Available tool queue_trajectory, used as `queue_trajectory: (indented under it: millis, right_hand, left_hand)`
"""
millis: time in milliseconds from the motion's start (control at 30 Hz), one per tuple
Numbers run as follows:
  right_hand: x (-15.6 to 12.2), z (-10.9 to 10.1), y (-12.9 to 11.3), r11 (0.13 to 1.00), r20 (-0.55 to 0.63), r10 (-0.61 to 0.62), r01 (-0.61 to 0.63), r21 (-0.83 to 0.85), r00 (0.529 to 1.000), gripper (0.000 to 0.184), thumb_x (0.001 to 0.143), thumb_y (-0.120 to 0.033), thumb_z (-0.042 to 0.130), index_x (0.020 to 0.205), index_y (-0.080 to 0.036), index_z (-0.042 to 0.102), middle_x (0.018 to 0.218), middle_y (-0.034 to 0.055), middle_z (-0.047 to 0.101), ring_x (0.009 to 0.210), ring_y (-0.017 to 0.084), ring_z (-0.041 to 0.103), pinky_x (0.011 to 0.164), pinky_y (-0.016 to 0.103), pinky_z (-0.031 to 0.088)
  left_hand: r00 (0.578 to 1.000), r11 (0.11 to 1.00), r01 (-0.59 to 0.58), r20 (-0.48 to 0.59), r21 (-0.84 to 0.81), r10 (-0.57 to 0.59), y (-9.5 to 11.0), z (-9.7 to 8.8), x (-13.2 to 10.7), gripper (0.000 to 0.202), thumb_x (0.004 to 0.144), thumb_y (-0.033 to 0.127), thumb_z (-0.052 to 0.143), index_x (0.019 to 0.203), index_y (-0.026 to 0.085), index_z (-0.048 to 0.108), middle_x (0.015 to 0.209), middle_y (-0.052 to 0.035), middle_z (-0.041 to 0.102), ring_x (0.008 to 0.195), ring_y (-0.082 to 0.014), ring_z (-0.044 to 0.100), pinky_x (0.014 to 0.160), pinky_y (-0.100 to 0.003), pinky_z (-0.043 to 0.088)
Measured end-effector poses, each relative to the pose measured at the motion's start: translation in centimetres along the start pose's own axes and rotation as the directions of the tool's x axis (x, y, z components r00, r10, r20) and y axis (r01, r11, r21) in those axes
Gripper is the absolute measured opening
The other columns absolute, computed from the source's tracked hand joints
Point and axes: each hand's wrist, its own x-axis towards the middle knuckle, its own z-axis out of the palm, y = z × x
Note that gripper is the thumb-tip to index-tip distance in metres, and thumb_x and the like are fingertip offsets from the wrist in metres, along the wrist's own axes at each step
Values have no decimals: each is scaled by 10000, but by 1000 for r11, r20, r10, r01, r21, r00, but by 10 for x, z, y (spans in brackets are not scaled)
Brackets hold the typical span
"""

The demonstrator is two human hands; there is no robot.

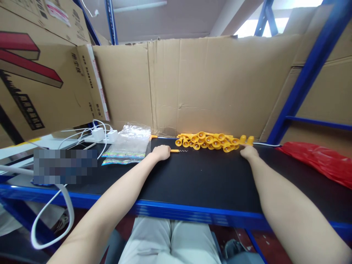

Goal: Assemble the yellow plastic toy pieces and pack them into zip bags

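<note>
My left hand (pixel 161 152) is closed on a small yellow corkscrew-like piece (pixel 178 150) whose metal spiral pokes out to the right, low over the black table top (pixel 198 176). My right hand (pixel 249 151) rests at the right end of a pile of yellow plastic pieces (pixel 213 140) by the cardboard wall; its fingers are curled toward the pile, and whether they hold one is hidden.
Clear plastic bags with colourful strips (pixel 129 145) lie left of my left hand. White chargers and cables (pixel 100 134) sit further left. A red plastic bag (pixel 316 157) lies at the right. Cardboard (pixel 206 84) walls the back, with blue shelf posts (pixel 308 77).
</note>
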Motion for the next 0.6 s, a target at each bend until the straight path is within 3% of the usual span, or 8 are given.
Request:
queue_trajectory:
  millis: [167, 267, 533, 600]
  right_hand:
    - [14, 0, 1, 998, 54, -4, 8, -62, 999, 474, 642, -162, 498, 1099, -214, 615, 1263, 122, 486, 1148, 312, 438, 902, 493, 359]
    - [19, 2, 1, 998, 47, -9, 12, -61, 999, 454, 645, -156, 494, 1069, -241, 633, 1302, 130, 444, 1149, 334, 395, 882, 496, 317]
    - [37, 5, -1, 991, 98, 46, -33, -131, 994, 335, 732, -345, 516, 1019, -247, 659, 1162, 190, 506, 1014, 347, 400, 735, 484, 285]
    - [38, 6, 0, 983, 3, -39, 39, -180, 999, 285, 734, -350, 522, 916, -208, 689, 1030, 215, 552, 937, 328, 443, 689, 468, 304]
  left_hand:
    - [1000, 1000, 6, -8, 10, -6, 2, -1, -1, 400, 872, 303, 253, 1058, 184, 587, 1145, -132, 598, 1031, -268, 577, 841, -388, 453]
    - [1000, 1000, 5, -11, 13, -5, 2, -1, -1, 391, 868, 297, 262, 1048, 186, 591, 1142, -129, 600, 1027, -264, 580, 838, -379, 455]
    - [1000, 1000, 13, -3, 0, -13, 4, -4, -4, 380, 857, 279, 282, 1059, 180, 589, 1134, -135, 604, 1026, -266, 581, 829, -377, 460]
    - [1000, 1000, 10, -8, 1, -10, 4, -3, -4, 382, 856, 280, 283, 1061, 180, 589, 1136, -136, 602, 1024, -270, 582, 826, -381, 461]
